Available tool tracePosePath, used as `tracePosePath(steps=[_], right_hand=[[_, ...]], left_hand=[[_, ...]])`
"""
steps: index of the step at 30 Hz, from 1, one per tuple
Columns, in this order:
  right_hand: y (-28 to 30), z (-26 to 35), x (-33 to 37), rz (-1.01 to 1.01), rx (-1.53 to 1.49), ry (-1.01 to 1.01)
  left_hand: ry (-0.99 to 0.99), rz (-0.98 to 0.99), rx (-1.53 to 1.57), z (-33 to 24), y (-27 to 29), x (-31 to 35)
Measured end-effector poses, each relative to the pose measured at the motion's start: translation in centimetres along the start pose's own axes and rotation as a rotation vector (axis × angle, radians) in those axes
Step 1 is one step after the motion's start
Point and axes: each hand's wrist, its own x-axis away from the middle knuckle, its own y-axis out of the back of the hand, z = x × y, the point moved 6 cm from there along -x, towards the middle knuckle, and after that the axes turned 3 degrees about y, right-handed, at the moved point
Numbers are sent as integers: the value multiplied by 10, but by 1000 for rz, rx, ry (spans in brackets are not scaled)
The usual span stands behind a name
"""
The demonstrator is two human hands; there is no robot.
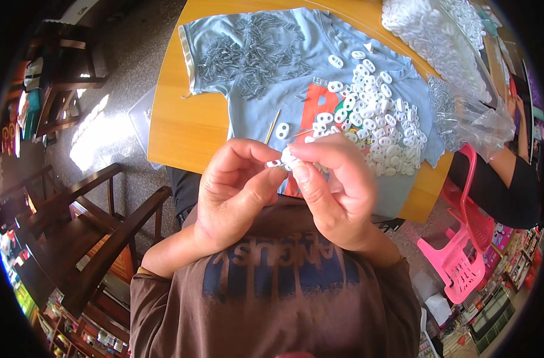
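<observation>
Watching from the head view, I judged the step in hand to be a fitting of two small parts together, held up close over the chest. Going left to right: dark wooden chairs stood on the floor at the left, well apart from the work. My left hand was curled, thumb and forefinger pinched on a small white plastic piece. Just beside it my right hand was clenched round a second white piece, the two pieces touching between the fingertips. Whether a spring already sat inside them I could not tell; the fingers hid it.

Beyond the hands lay the orange table, covered by a light blue T-shirt spread flat as a work cloth. On its left part sat a scatter of small metal springs; a thin wooden stick lay near the middle; a heap of white oval pieces covered its right part, over a red print.

The next move, as I judged it, called for a firm, square squeeze so nothing would spring out.

At the far right, a clear plastic bag, bulging with white pieces, slumped over the table edge, and a pink plastic chair stood below it beside another person's dark sleeve.
</observation>
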Motion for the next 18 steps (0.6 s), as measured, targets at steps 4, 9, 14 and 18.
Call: tracePosePath(steps=[4,9,14,18], right_hand=[[0,3,-4,30,74,57],[0,9,-5,68,124,99],[-1,10,-4,67,151,123],[0,5,-3,64,37,43]], left_hand=[[3,4,-18,0,0,2],[15,21,-34,-1,-2,2],[5,37,0,-2,-3,2],[-9,68,-3,-1,-3,3]])
